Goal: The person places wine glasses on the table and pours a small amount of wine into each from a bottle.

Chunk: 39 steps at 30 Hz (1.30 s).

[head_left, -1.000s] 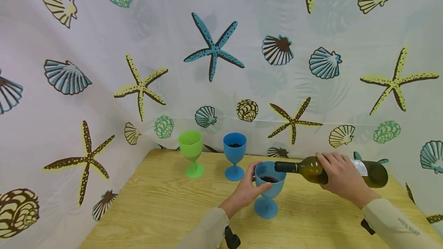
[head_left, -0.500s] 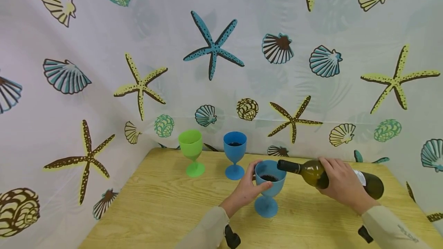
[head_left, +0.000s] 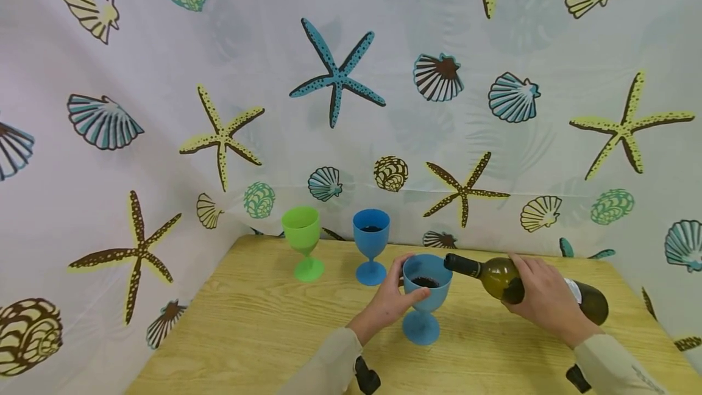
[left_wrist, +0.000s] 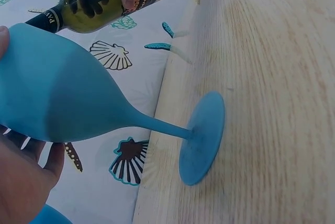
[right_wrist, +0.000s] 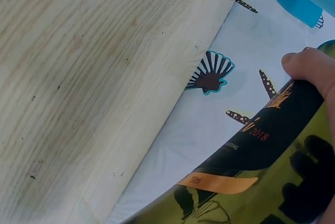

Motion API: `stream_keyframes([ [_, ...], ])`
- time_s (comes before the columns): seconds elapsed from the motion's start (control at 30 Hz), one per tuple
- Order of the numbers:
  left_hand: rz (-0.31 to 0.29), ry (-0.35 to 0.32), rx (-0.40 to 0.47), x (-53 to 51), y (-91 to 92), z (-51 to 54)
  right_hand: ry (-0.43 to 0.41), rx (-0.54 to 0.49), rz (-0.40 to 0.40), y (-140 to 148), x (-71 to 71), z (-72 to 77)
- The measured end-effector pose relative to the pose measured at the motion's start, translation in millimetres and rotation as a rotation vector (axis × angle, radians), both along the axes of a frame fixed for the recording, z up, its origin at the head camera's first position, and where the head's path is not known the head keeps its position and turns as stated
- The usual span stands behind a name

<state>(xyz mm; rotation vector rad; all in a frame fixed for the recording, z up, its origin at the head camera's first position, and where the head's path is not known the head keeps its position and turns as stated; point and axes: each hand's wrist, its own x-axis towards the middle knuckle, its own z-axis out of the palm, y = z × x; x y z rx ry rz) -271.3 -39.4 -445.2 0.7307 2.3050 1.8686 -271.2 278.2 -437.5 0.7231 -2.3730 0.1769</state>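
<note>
My left hand (head_left: 390, 298) grips the bowl of a light blue goblet (head_left: 437, 301), fingers behind and thumb in front. The goblet stands upright on the table with dark liquid (head_left: 425, 283) inside. My right hand (head_left: 544, 296) holds a green glass wine bottle (head_left: 498, 279) around its body. The bottle slants, base lower than neck, its mouth at the goblet's right rim. The left wrist view shows the goblet's foot (left_wrist: 202, 139) flat on the wood. The bottle's dark label (right_wrist: 256, 135) faces the right wrist camera.
Behind stand a darker blue goblet (head_left: 372, 233) with dark liquid and a green goblet (head_left: 303, 231) to its left. The wooden table (head_left: 263, 328) meets a hanging cloth (head_left: 373, 145) printed with shells and starfish at the back and sides.
The bottle's mouth has drawn back rightward to the goblet's rim, and its base has sunk, so the bottle tips more neck-up. The left hand and its goblet have stayed in place.
</note>
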Motion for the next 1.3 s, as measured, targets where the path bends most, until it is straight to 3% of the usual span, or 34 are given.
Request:
stream_keyframes([
  [0.13,0.013,0.013,0.005,-11.5,1.2,-15.5,0.012,-0.049,-0.005,2,2.0,-0.1],
  [0.37,0.019,0.011,-0.004,-11.3,1.4,-16.2,-0.033,-0.217,-0.047,-1,9.3,-0.8],
  [0.43,0.016,0.0,-0.005,-9.0,1.1,-14.1,-0.056,-0.258,-0.061,-2,11.4,-1.1],
  [0.67,-0.003,-0.004,-0.011,9.4,-1.4,10.9,-0.136,-0.413,-0.094,-8,16.5,2.4],
  [0.73,-0.001,-0.01,-0.015,10.7,-1.1,13.9,-0.153,-0.466,-0.095,-10,17.0,4.2],
  [1.3,0.018,-0.011,-0.004,13.2,0.5,16.0,-0.31,-0.848,-0.206,-17,12.8,9.2],
])
